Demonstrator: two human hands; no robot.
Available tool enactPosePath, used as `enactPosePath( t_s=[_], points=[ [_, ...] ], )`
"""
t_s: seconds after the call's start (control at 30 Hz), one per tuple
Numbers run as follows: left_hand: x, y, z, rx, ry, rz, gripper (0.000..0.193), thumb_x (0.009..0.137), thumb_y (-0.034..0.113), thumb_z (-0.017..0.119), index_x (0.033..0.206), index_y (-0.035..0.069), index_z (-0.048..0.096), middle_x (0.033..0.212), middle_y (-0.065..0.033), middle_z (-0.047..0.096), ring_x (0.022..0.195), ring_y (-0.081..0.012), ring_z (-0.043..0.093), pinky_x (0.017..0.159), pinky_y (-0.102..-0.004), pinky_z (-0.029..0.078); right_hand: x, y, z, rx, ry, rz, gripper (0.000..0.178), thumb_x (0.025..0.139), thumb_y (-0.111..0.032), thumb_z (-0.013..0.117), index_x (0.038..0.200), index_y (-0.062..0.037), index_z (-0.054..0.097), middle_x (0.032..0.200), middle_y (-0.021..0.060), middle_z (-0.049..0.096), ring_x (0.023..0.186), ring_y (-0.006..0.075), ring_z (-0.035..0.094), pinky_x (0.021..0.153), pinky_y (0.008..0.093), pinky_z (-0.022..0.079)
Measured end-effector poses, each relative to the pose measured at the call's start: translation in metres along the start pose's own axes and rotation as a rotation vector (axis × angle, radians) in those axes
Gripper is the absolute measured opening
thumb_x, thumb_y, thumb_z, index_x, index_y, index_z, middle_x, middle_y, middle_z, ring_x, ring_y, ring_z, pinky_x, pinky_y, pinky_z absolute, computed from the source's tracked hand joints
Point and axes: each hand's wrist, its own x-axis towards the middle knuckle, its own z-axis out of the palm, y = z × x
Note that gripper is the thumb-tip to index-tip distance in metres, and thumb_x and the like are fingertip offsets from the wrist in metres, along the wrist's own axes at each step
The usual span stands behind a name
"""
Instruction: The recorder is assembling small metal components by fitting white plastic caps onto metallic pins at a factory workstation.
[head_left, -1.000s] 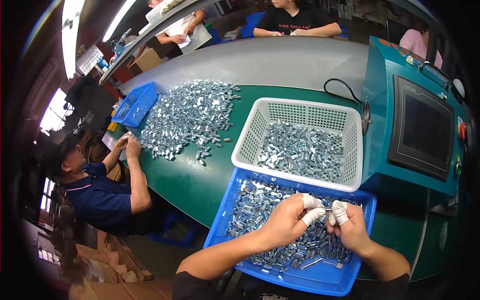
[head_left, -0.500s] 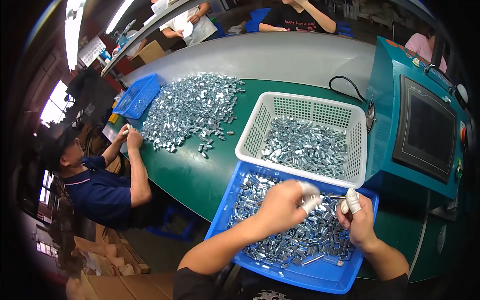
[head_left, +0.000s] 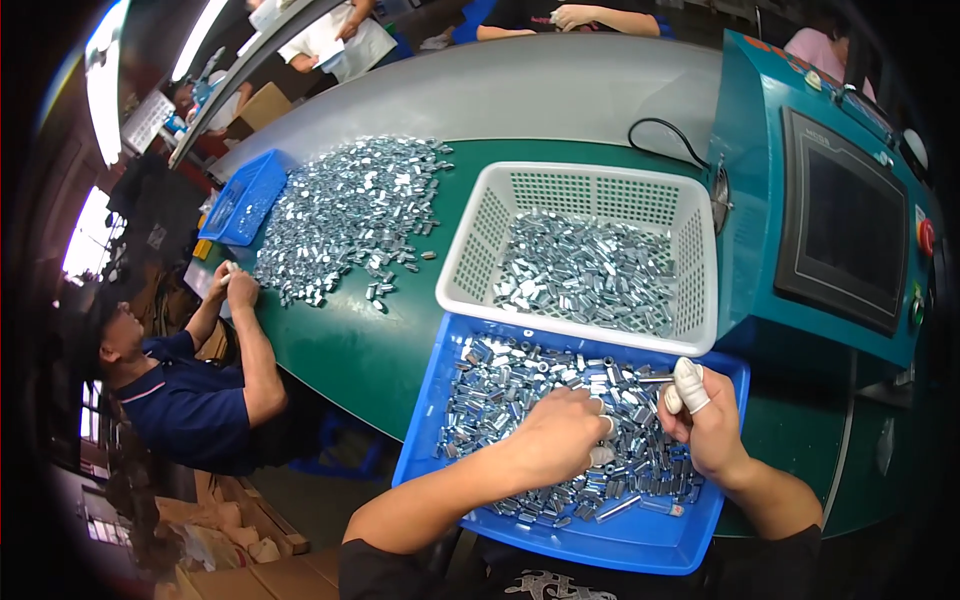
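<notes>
My right hand [head_left: 712,418], with white finger cots on its fingertips, is closed around a thin metal rod [head_left: 656,380] that points left over the blue tray [head_left: 585,552]. Small silvery metal sleeves [head_left: 490,405] lie in a loose layer in this tray. Down at the sleeves, my left hand [head_left: 556,440] has its knuckles up. Its thumb and forefinger, also in cots, are bent but apart, and nothing shows held between them. Just beyond stands a white perforated basket [head_left: 578,322] holding more such sleeves [head_left: 585,270].
A teal machine [head_left: 750,215] with a dark screen [head_left: 845,225] stands at the right. A large heap of sleeves [head_left: 350,205] spreads over the green table [head_left: 345,350], beside a blue bin [head_left: 245,195]. A co-worker [head_left: 195,400] sits at the left; other people are beyond the grey partition [head_left: 540,95].
My left hand has dropped from above the tray onto the sleeves, no longer blurred. The right hand keeps the rod in nearly the same place. The whole view has shifted slightly.
</notes>
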Motion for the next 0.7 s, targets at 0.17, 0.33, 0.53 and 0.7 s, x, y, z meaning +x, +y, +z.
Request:
enactPosePath(
  t_s=[0.17,0.33,0.53,0.7],
  points=[
    [-0.001,-0.002,-0.006,-0.038,-0.068,0.005,0.023,0.07,0.022,0.072,0.086,0.006,0.066,0.081,-0.0104,0.057,0.084,-0.0311,0.055,0.076,-0.0413,0.043,0.003,-0.005,0.001,-0.016,-0.066,-0.001,0.044,0.098,-0.034,0.037,0.064,-0.0075,0.048,0.053,0.0003,0.048,0.043,0.0045,0.036,0.042,0.0196,0.029],
    [0.007,-0.002,-0.009,-0.206,0.019,0.027,0.018,0.068,0.014,0.074,0.08,0.007,0.061,0.078,-0.0088,0.058,0.077,-0.0288,0.055,0.072,-0.0388,0.043,0.007,-0.002,-0.003,0.001,-0.079,-0.082,0.041,0.098,-0.03,0.039,0.065,-0.0077,0.048,0.055,0.0,0.049,0.045,0.0039,0.037,0.043,0.0198,0.03],
    [0.012,0.002,-0.023,-0.579,0.077,-0.205,0.014,0.078,0.001,0.067,0.089,-0.001,0.059,0.09,-0.0085,0.064,0.087,-0.015,0.062,0.08,-0.0278,0.048,0.007,0.0,-0.006,0.032,-0.091,-0.086,0.038,0.098,-0.028,0.04,0.067,-0.0079,0.05,0.056,-0.0004,0.05,0.045,0.0027,0.036,0.042,0.0191,0.028],
    [0.007,0.003,-0.022,-0.792,0.369,-0.181,0.024,0.085,0.0,0.059,0.108,-0.004,0.057,0.101,-0.0114,0.063,0.094,-0.017,0.062,0.082,-0.028,0.048,0.006,-0.001,-0.003,0.006,-0.087,-0.081,0.039,0.098,-0.027,0.039,0.064,-0.0078,0.048,0.054,-0.0014,0.048,0.045,0.0027,0.035,0.042,0.0193,0.028]
  ],
)
